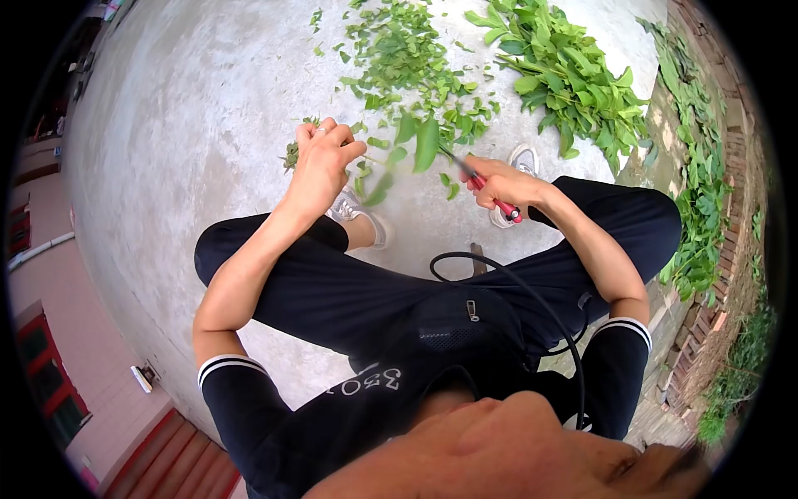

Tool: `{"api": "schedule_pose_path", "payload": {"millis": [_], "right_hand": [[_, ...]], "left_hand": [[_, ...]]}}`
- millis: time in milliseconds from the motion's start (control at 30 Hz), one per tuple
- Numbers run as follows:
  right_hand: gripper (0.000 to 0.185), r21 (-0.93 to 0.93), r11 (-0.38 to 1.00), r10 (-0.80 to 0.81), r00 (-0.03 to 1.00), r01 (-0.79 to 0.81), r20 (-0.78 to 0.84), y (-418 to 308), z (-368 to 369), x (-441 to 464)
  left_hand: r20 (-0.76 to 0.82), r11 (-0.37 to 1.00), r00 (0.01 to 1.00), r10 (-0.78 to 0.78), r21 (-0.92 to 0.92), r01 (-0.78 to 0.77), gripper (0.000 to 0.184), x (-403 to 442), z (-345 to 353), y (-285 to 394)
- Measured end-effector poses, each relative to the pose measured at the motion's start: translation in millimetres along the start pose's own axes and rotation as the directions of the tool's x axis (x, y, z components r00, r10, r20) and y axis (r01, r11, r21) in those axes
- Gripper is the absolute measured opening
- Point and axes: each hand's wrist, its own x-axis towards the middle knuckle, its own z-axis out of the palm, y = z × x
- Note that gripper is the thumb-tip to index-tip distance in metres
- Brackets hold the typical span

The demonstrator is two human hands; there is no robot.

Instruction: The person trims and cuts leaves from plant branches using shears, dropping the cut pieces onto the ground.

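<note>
My left hand (324,162) is closed around a leafy green stem (291,155); part of its foliage sticks out on the hand's far left side. Between my hands hang broad green leaves (426,145), some smeared by motion; I cannot tell whether all belong to the held stem. In my right hand (504,181) is a red-handled knife (507,209), its fingers wrapped round the grip. Its dark blade is blurred and points up and left toward the leaves. Just beyond both hands, a spread of cut leaf pieces (399,58) lies on the concrete ground.
A heap of leafy branches (565,75) lies to the upper right. More greenery (698,208) runs beside a brick edge (702,333) at far right. My shoes (524,158) stand close to the work. A black cable (532,291) loops across my lap.
</note>
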Motion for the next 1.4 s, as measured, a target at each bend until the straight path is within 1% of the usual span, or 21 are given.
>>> {"api": "schedule_pose_path", "payload": {"millis": [33,133,233,333,433,533,633,733,833,933,1033,1133,1233,1300,1333,1400], "right_hand": [[0.049,-0.012,0.998,-0.059,0.998,0.059,0.006,2,-1,1],[0.048,0.0,0.99,-0.144,0.988,0.144,0.05,1,-4,0],[0.037,0.16,0.986,-0.07,0.991,0.051,0.116,-1,-5,0],[0.029,0.227,0.968,0.079,0.991,-0.102,0.111,-12,-4,-3],[0.033,0.15,0.989,-0.032,0.992,0.014,0.119,-17,-8,-3],[0.035,0.23,0.957,-0.203,0.975,0.179,0.085,-7,0,-1],[0.035,0.175,0.982,-0.092,0.985,0.066,0.144,-10,1,-2],[0.032,0.083,0.995,-0.063,0.986,0.051,0.155,-17,8,-1],[0.03,-0.09,0.995,-0.041,0.992,0.052,0.121,-18,11,0],[0.03,-0.057,0.997,-0.05,0.996,0.055,0.074,-18,13,0],[0.029,-0.016,0.996,-0.084,0.985,0.088,0.153,-15,9,1],[0.03,0.047,0.99,-0.141,0.974,0.135,0.179,-12,13,-1],[0.041,0.056,0.998,-0.047,0.969,0.034,0.241,-14,17,2],[0.042,-0.043,0.999,-0.019,0.973,0.03,0.232,-17,16,3],[0.042,-0.092,0.995,-0.006,0.974,0.027,0.224,-18,16,3],[0.036,-0.113,0.986,-0.098,0.97,0.126,0.223,-10,15,3]], "left_hand": [[0.0,1.0,1.0,0.0,-0.022,0.0,0.04,1,-1,-3],[0.002,0.997,1.0,0.004,-0.076,-0.003,0.043,2,-3,-10],[0.007,0.995,1.0,0.016,-0.094,-0.015,0.045,3,-4,-16],[0.02,0.996,0.999,0.031,-0.089,-0.029,0.045,4,-8,-20],[0.034,0.996,0.998,0.058,-0.076,-0.055,0.043,7,-15,-22],[0.053,0.992,0.994,0.095,-0.083,-0.09,0.041,9,-22,-21],[0.106,0.989,0.987,0.121,-0.098,-0.11,0.038,10,-27,-16],[0.163,0.989,0.979,0.123,-0.102,-0.107,0.036,7,-23,-15],[0.186,0.99,0.976,0.114,-0.101,-0.096,0.036,6,-20,-17],[0.18,0.991,0.977,0.112,-0.087,-0.098,0.036,6,-19,-20],[0.174,0.989,0.977,0.125,-0.098,-0.109,0.035,7,-21,-19],[0.186,0.983,0.971,0.151,-0.129,-0.128,0.035,8,-22,-17],[0.201,0.975,0.96,0.193,-0.147,-0.165,0.034,6,-19,-17],[0.208,0.969,0.953,0.22,-0.164,-0.187,0.034,6,-17,-16],[0.21,0.974,0.958,0.194,-0.16,-0.162,0.034,6,-18,-16],[0.212,0.982,0.966,0.145,-0.151,-0.114,0.036,7,-19,-18]]}}
